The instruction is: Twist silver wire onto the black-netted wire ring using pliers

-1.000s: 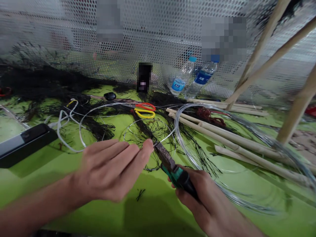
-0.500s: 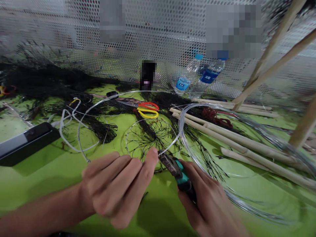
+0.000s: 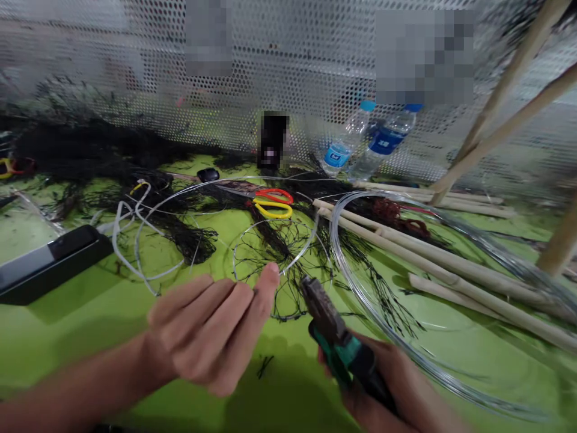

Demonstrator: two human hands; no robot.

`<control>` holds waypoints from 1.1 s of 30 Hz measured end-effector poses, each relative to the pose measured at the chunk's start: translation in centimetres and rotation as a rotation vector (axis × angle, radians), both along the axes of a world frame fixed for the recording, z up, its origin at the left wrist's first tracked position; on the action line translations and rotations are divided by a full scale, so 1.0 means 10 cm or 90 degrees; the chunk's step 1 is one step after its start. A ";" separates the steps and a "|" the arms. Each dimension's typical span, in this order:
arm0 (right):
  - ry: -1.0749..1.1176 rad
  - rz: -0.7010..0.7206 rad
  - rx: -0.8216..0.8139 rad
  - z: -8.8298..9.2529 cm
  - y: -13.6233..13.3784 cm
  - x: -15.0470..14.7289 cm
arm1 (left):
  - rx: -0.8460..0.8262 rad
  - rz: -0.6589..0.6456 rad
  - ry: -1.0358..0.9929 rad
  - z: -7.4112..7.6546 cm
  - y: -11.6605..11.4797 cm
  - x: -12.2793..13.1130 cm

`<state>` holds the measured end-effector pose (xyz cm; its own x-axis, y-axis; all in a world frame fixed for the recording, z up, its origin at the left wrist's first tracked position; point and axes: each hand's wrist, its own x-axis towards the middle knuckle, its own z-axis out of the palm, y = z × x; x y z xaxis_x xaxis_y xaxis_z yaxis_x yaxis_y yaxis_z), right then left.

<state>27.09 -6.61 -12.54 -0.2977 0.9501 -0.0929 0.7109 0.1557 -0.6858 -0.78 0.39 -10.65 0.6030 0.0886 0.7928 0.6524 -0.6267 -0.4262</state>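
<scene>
My left hand [image 3: 211,331] is closed, its thumb and forefinger pinching a thin silvery wire [image 3: 303,250] that curves up and away from the fingertips. In my right hand [image 3: 383,379] is a pair of pliers [image 3: 331,325] with green and black handles, the fingers wrapped round the grips. The metal jaws point up and left, apart from the wire. Just beyond both hands lies a wire hoop [image 3: 234,252] with black netting [image 3: 270,237] gathered in its middle. Further off rest scissors [image 3: 274,203] with one red and one yellow handle.
A coil of wire [image 3: 336,231] and several wooden sticks [image 3: 406,252] lie on the right of the green table [image 3: 180,391]. Two water bottles [image 3: 338,155] lean near a perforated metal panel [image 3: 306,72]. A black box-like device [image 3: 54,261] sits at the left.
The pliers have come off the wire and moved down and right with my right hand. My left hand has shifted slightly left, keeping its pinch.
</scene>
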 end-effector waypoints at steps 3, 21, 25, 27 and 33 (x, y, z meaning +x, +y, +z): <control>-0.146 0.026 0.274 -0.07 0.07 -0.07 | 0.005 0.049 0.026 0.08 -0.05 0.04; -0.402 -0.044 0.463 -0.30 0.19 -0.32 | -0.107 0.110 0.104 0.05 -0.22 0.06; -0.405 -0.040 0.471 -0.30 0.20 -0.33 | -0.102 0.115 0.103 0.02 -0.22 0.05; -0.404 -0.041 0.468 -0.31 0.20 -0.34 | -0.100 0.115 0.118 0.02 -0.22 0.04; -0.422 -0.057 0.460 -0.30 0.20 -0.35 | -0.150 0.108 0.029 0.04 -0.18 0.12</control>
<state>23.60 -4.59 -15.58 -0.3187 0.8606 0.3972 0.9470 0.3072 0.0941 0.44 -1.45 -10.20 0.5984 0.3702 0.7105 0.7401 -0.5951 -0.3133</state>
